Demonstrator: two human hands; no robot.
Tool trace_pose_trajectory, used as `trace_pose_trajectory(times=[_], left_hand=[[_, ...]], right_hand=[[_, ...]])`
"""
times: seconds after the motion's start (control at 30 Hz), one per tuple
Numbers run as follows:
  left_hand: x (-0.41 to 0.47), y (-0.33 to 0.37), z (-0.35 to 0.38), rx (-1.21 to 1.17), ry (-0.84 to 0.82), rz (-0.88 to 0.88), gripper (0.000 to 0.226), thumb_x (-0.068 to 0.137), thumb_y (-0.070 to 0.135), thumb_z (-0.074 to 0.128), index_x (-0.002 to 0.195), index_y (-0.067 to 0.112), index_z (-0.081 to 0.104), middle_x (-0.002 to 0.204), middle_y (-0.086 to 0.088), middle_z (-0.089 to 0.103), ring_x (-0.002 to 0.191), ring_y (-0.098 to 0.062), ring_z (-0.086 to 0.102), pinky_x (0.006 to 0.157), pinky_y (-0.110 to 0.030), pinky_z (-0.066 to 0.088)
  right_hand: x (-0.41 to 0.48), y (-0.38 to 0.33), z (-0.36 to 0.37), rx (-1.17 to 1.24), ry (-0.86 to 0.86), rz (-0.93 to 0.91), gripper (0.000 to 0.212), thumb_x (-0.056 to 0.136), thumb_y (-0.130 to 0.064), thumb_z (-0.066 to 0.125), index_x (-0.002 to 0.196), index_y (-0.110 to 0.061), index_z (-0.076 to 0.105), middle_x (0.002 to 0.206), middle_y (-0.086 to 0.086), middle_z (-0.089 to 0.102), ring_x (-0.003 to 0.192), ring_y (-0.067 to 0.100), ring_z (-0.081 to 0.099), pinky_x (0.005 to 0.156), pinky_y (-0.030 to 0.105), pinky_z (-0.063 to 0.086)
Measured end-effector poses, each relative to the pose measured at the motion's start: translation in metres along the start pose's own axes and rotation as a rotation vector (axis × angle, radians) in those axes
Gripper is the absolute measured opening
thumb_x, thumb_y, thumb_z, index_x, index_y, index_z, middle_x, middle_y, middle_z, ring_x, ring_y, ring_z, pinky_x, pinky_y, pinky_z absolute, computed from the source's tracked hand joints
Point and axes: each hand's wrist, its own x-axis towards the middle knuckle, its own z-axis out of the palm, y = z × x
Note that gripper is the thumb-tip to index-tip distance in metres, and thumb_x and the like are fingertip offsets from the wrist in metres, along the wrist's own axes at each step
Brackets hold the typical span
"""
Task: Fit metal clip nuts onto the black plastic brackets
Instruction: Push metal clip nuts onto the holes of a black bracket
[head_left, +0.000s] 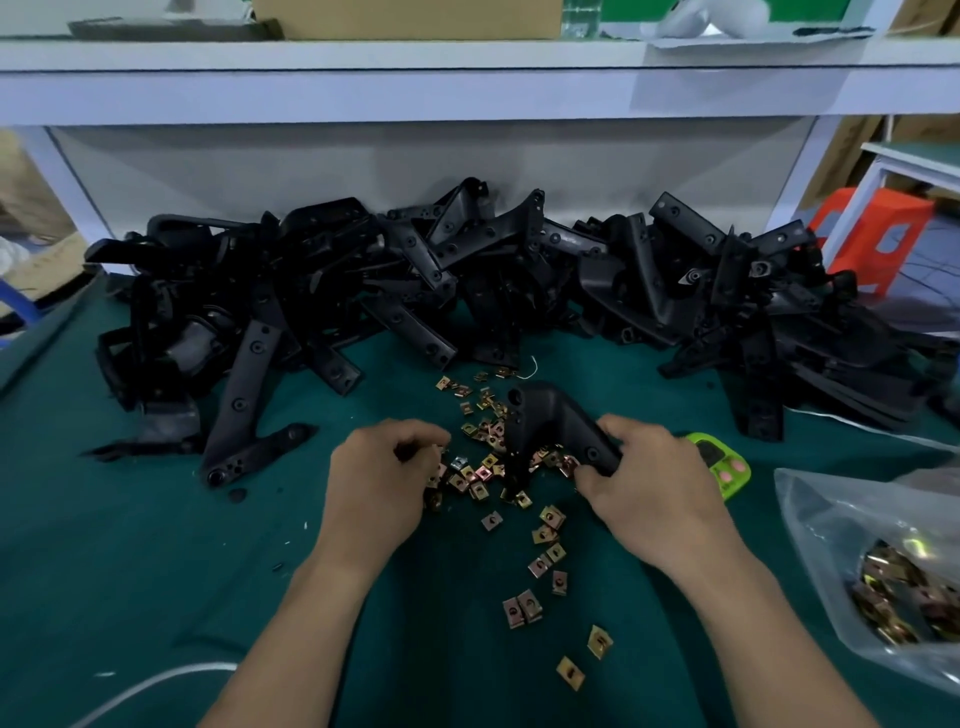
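A heap of black brackets (415, 275) spans mid-frame; a bag of nuts (831, 525) lies lower right. At centre the right hand (649, 488) grips one bracket (545, 415) above scattered clip nuts (524, 605). The left hand (379, 483) curls its fingers among them, grasp unclear.

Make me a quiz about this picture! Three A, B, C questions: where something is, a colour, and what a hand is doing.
1. Where is the plastic bag of clip nuts?
A. On the floor.
B. On the table, right of the right hand.
C. Under the table.

2. What colour is the table?
A. Red.
B. Dark green.
C. White.

3. What is the right hand doing?
A. Gripping a black bracket.
B. Lying flat, empty.
C. Holding a pen.

Answers:
1 B: the bag lies at the view's right edge.
2 B: green shows round the loose nuts.
3 A: its fingers curl round the bracket's end.
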Motion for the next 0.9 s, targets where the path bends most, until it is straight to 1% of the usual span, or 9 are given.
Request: trace_pose_trajectory(times=[0.1, 0.2, 0.27, 0.4, 0.53, 0.63, 0.73, 0.83, 0.9], left_hand=[[-0.001, 0.001, 0.001, 0.046, 0.046, 0.008, 0.032, 0.094, 0.009, 0.067, 0.087, 0.039, 0.077, 0.078, 0.02, 0.068, 0.063, 0.008, 0.06, 0.053, -0.004, 0.039], [-0.001, 0.003, 0.001, 0.126, 0.052, 0.059, 0.031, 0.095, 0.012, 0.064, 0.091, 0.041, 0.076, 0.089, 0.026, 0.065, 0.079, 0.007, 0.059, 0.063, -0.003, 0.039], [-0.003, 0.005, 0.003, 0.181, 0.011, 0.132, 0.023, 0.093, 0.019, 0.067, 0.096, 0.04, 0.077, 0.096, 0.031, 0.062, 0.095, 0.008, 0.055, 0.078, -0.002, 0.036], [-0.006, 0.006, 0.009, 0.351, -0.164, 0.215, 0.013, 0.088, 0.035, 0.073, 0.1, 0.039, 0.077, 0.101, 0.033, 0.053, 0.106, 0.005, 0.043, 0.099, -0.027, 0.039], [-0.004, 0.005, 0.008, 0.272, -0.18, 0.185, 0.006, 0.088, 0.03, 0.077, 0.085, 0.035, 0.077, 0.092, 0.026, 0.063, 0.097, 0.001, 0.05, 0.093, -0.033, 0.043], [-0.006, 0.005, 0.01, 0.184, -0.175, 0.153, 0.016, 0.088, 0.022, 0.078, 0.078, 0.033, 0.075, 0.086, 0.023, 0.065, 0.092, 0.006, 0.054, 0.081, -0.021, 0.043], [-0.009, 0.003, 0.01, 0.177, -0.095, 0.127, 0.023, 0.092, 0.013, 0.072, 0.09, 0.034, 0.078, 0.092, 0.024, 0.07, 0.089, 0.009, 0.059, 0.074, -0.007, 0.041], [-0.009, 0.002, 0.006, 0.189, 0.02, 0.111, 0.033, 0.096, 0.008, 0.062, 0.104, 0.035, 0.078, 0.092, 0.027, 0.072, 0.085, 0.005, 0.065, 0.073, -0.005, 0.042], [-0.009, 0.004, 0.001, 0.152, 0.074, 0.108, 0.034, 0.096, 0.008, 0.061, 0.102, 0.037, 0.078, 0.085, 0.033, 0.069, 0.08, 0.007, 0.066, 0.071, -0.007, 0.048]], right_hand=[[-0.003, -0.003, 0.006, -0.073, 0.079, 0.005, 0.022, 0.079, -0.04, 0.071, 0.08, -0.033, 0.049, 0.055, -0.009, 0.057, 0.058, 0.017, 0.057, 0.054, 0.035, 0.046], [-0.001, -0.002, 0.008, -0.077, 0.032, 0.041, 0.022, 0.076, -0.038, 0.07, 0.084, -0.031, 0.051, 0.063, -0.006, 0.06, 0.064, 0.023, 0.06, 0.061, 0.039, 0.053], [0.0, 0.0, 0.009, -0.09, 0.02, 0.053, 0.022, 0.074, -0.038, 0.07, 0.081, -0.03, 0.051, 0.063, -0.006, 0.061, 0.064, 0.023, 0.06, 0.061, 0.039, 0.053], [0.001, 0.002, 0.012, -0.098, 0.002, 0.055, 0.022, 0.071, -0.038, 0.069, 0.075, -0.028, 0.05, 0.06, -0.008, 0.059, 0.059, 0.016, 0.057, 0.05, 0.032, 0.043], [0.003, 0.003, 0.013, -0.101, -0.008, 0.06, 0.023, 0.072, -0.04, 0.069, 0.075, -0.027, 0.05, 0.062, -0.008, 0.058, 0.059, 0.012, 0.054, 0.047, 0.029, 0.034], [0.002, 0.003, 0.012, -0.059, -0.01, 0.063, 0.022, 0.073, -0.039, 0.07, 0.073, -0.027, 0.052, 0.061, -0.008, 0.059, 0.059, 0.011, 0.055, 0.046, 0.03, 0.035], [0.002, 0.004, 0.012, -0.02, -0.008, 0.071, 0.022, 0.073, -0.037, 0.07, 0.07, -0.026, 0.052, 0.059, -0.008, 0.058, 0.058, 0.011, 0.056, 0.045, 0.03, 0.035], [0.001, 0.004, 0.012, -0.016, -0.018, 0.068, 0.02, 0.074, -0.036, 0.071, 0.072, -0.026, 0.054, 0.06, -0.008, 0.059, 0.06, 0.012, 0.057, 0.047, 0.031, 0.041], [0.0, 0.004, 0.011, -0.017, -0.026, 0.069, 0.019, 0.074, -0.036, 0.071, 0.073, -0.026, 0.054, 0.06, -0.007, 0.06, 0.06, 0.013, 0.058, 0.049, 0.032, 0.043]])
